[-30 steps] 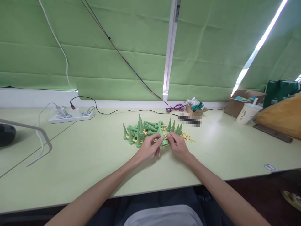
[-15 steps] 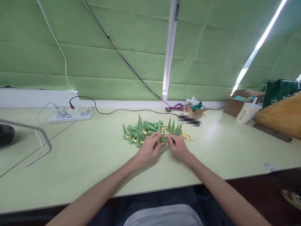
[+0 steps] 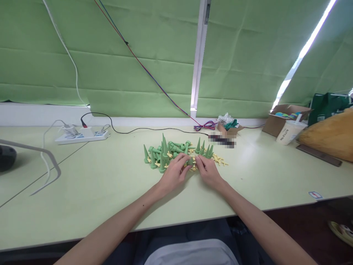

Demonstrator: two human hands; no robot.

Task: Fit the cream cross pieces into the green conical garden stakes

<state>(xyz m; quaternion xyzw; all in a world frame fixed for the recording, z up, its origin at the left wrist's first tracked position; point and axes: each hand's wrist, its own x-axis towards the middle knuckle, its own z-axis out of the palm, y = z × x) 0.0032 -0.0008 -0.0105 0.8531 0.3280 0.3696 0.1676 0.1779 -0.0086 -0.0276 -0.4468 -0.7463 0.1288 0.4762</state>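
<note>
Green cone (image 3: 190, 161): at near edge of cone pile (image 3: 171, 152), mid tabletop (image 3: 110, 184). Left hand (image 3: 173, 173) and right hand (image 3: 208, 171): fingers of both pinched on it.

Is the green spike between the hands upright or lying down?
Upright: the green spike stands tip-up on the table, pinched between left hand and right hand.

A white power strip (image 3: 82, 136) lies at the left rear of the table (image 3: 110, 191), with a black cable (image 3: 132, 130) running along the back edge. Right of centre sits a small box (image 3: 230, 129) beside coiled wires (image 3: 204, 127). Far right are 1 cup (image 3: 289, 133), an open carton (image 3: 284, 117) and a green bag (image 3: 328, 106).
</note>
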